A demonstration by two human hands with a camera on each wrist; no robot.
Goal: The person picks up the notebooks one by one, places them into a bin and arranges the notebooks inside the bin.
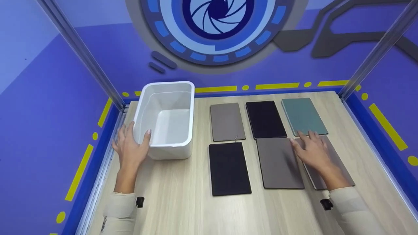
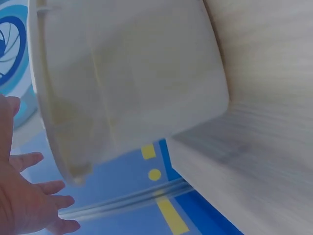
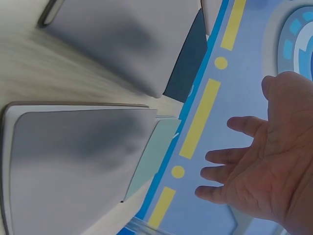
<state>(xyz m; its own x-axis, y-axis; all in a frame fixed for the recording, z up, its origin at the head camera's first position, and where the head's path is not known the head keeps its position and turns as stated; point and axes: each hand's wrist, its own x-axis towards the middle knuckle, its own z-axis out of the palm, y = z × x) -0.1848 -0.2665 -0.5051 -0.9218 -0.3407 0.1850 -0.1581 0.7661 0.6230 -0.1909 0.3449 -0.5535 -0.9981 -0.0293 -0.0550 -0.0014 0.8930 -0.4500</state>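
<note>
At the near left corner of a white plastic bin, my left hand hovers with fingers spread. The left wrist view shows this hand apart from the bin wall. On the right, my right hand is held over a taupe notebook, partly covering it in the head view. Its fingers are extended and hold nothing; the right wrist view shows the palm raised above the notebooks. Just beyond the fingertips lies a green notebook. Another taupe notebook lies left of this hand.
A black notebook lies in the near row. Behind are a smaller taupe notebook, with a small pen-loop-like bit at its near edge, and another black notebook. The wooden table is bounded by blue panels and metal posts.
</note>
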